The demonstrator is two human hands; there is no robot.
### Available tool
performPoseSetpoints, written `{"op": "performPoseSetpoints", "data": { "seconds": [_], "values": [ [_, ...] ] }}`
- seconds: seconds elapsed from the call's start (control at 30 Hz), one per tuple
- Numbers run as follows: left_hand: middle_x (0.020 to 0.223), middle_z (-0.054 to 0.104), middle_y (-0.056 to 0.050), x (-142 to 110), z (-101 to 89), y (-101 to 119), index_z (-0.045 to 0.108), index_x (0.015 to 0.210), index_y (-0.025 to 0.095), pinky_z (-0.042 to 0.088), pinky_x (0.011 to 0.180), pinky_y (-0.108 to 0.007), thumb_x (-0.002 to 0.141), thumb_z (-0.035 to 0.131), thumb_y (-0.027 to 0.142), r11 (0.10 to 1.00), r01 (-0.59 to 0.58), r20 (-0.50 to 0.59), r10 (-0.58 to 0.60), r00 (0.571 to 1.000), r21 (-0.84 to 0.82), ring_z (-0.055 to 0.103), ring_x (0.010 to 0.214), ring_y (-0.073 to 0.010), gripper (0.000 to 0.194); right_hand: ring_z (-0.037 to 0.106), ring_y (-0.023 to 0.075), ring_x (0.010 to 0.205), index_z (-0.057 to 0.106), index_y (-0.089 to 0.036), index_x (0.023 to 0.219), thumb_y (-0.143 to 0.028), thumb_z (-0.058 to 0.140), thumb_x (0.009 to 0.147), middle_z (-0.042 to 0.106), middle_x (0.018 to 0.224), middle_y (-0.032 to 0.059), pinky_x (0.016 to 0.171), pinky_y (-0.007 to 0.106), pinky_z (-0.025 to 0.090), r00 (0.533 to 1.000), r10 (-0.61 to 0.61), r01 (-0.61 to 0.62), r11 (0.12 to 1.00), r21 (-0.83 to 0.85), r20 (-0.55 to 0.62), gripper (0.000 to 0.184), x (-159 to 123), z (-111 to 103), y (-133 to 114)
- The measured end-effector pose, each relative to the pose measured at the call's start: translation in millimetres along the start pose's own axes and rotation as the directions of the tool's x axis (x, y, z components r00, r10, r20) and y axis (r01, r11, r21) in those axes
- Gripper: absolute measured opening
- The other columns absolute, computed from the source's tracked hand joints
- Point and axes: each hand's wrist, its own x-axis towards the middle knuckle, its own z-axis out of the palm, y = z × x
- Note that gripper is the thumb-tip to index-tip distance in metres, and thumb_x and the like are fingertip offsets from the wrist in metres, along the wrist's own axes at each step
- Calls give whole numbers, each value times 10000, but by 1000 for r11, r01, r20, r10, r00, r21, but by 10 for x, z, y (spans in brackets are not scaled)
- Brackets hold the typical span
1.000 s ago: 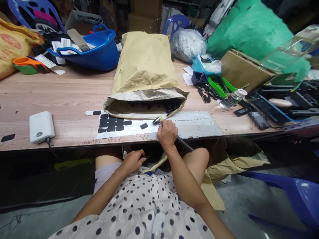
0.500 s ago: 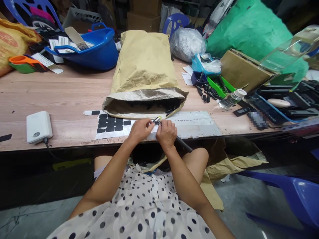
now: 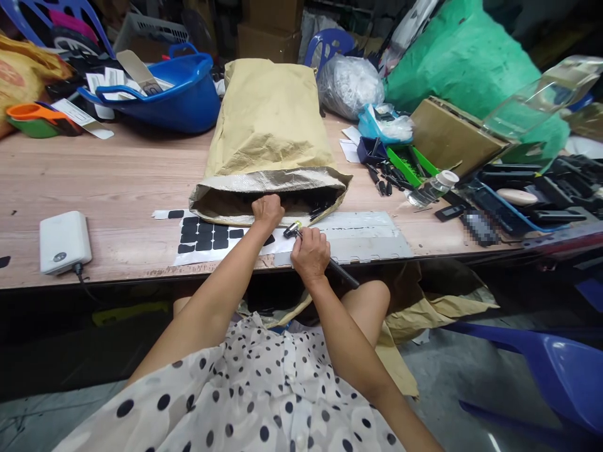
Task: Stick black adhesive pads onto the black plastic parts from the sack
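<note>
My right hand point(image 3: 311, 254) is wrapped around the black handle point(image 3: 343, 274) of a small hammer. The hammer's head point(image 3: 293, 230), metal with a yellow-green end, lies just beyond my fingers over the work strip. At the mouth of a tan paper sack point(image 3: 273, 125), my left hand point(image 3: 268, 210) is curled with knuckles up; its fingertips, and whatever they hold, are hidden. Dark slender pieces point(image 3: 320, 210) show inside the sack's opening. Beneath my left forearm is a white sheet with black rounded stickers point(image 3: 205, 235). A grey metal plate point(image 3: 377, 242) extends to the right.
A white power bank point(image 3: 65, 242) with a cable sits at left. Behind it stands a blue basin point(image 3: 188, 94) of cartons. To the right are a green tray point(image 3: 409, 164), black pieces, a clear bottle point(image 3: 433, 187) and a dark tray point(image 3: 499, 204). A purple chair point(image 3: 556, 370) is at lower right.
My left hand has left the hammer head and moved up and forward to the sack's mouth. My right hand keeps the hammer in nearly the same place. The view has shifted slightly.
</note>
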Motion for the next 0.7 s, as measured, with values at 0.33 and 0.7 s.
{"op": "performPoseSetpoints", "data": {
  "seconds": [0.33, 0.7],
  "values": [
    [975, 740, -35, -693, -153, -542, 699, 947, 247, 505, 798, -322, 835, 672, 299, 959, -174, -105, 153, 983, -224, 674, 930, -240, 126, 520, 264, 921, 659, -187, 1033, -209, 545, 905, 641, 985, 111, 745, 344, 371, 1000, -3, 4, 998, 56, -20, 173, 20, 32, 55],
    [908, 678, -34, -811, 146, -558, 742, 932, 243, 494, 836, -338, 856, 668, 312, 883, -415, -99, 403, 910, -217, 631, 917, -224, 127, 621, 219, 906, 679, -194, 1119, -196, 432, 944, 690, 978, 87, 816, 322, 485, 992, 23, 30, 914, 404, -126, 303, 71, -51, 334]
  ]
}}
